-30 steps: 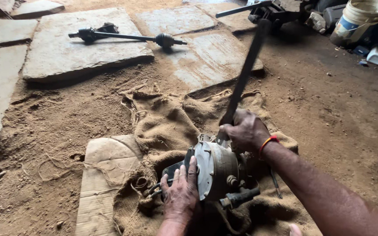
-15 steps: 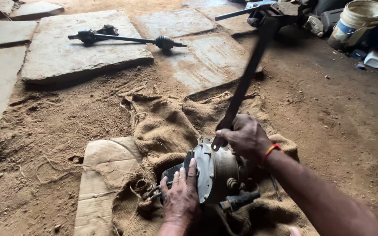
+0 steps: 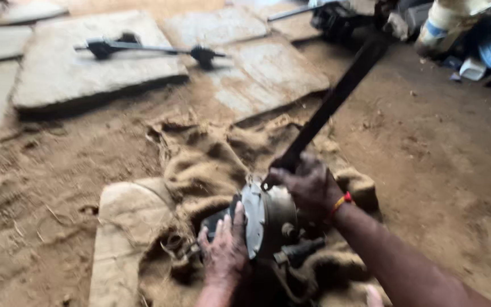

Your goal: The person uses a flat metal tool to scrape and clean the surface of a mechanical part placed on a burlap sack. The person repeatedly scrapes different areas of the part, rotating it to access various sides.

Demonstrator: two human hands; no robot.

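Both hands: you have the two of them on one metal assembly, low in the middle of the head view.
Left hand (image 3: 224,250): your palm is pressed flat and your fingers spread against the front plate of the round metal housing (image 3: 265,219); it steadies the part rather than closing around it.
Right hand (image 3: 311,185): your fingers are wrapped tight around the lower end of the long dark bar (image 3: 336,96), right above the housing; a red and yellow wristband (image 3: 341,203) sits on that wrist.
Bar: it slants up and to the right from your fist toward the top of the view, blurred along its length.
Housing: you have it on its edge on the burlap sacking (image 3: 200,165), with the pale disc face toward your left hand and a dark stub (image 3: 302,250) sticking out below on the right.
Sacking: it lies crumpled over the sandy dirt floor (image 3: 444,170), with a paler folded piece (image 3: 123,233) on your left.
Far side: flat stone slabs (image 3: 95,68) lie beyond the sacking, and a dark shaft with knobbed ends (image 3: 149,50) rests across them, well apart from your hands.
Top right: a white bucket (image 3: 447,23) and dark machine parts are there, too blurred to tell more.
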